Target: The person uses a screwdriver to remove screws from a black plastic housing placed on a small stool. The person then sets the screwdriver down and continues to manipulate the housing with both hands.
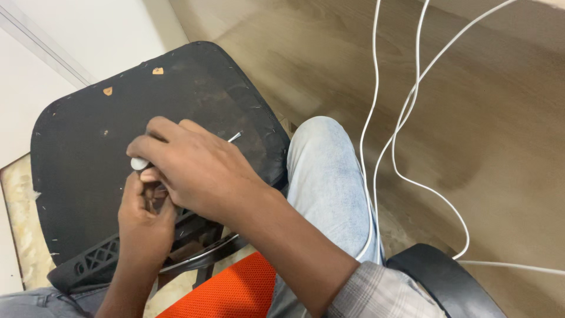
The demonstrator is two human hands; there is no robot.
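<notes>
**Two hands close on a small tool over an upturned chair seat**

The right hand [197,171] lies knuckles-up across the black underside of an overturned chair seat [82,153], its fingers curled around a slim tool. A pale, rounded handle end [139,163] pokes out at the hand's 9 o'clock side, and a thin metal tip [235,136] shows at about 1 o'clock past the knuckles. So the tool's long axis runs roughly from 8 o'clock up to 2 o'clock, passing under the palm. What kind of tool it is cannot be told; most of it is covered.

The left hand [143,221] comes up from 6 o'clock, directly below the right one. Its fingers are bent and pressed against the seat just under the pale handle end, touching the right hand's fingers. Whether it pinches something small there or only steadies the spot is hidden.

Of the two, the right hand is the one wrapped on the tool; the left sits at its handle end, not at the tip. The metal tip points away from both wrists, toward the seat's far edge at 1 o'clock.

Around them: a black plastic grid frame [97,259] at the seat's near edge, an orange mesh panel [229,291] at 6 o'clock, the person's knee in pale blue jeans [326,176] at 3 o'clock, and white cables [406,106] hanging over the wooden floor [506,135].
</notes>
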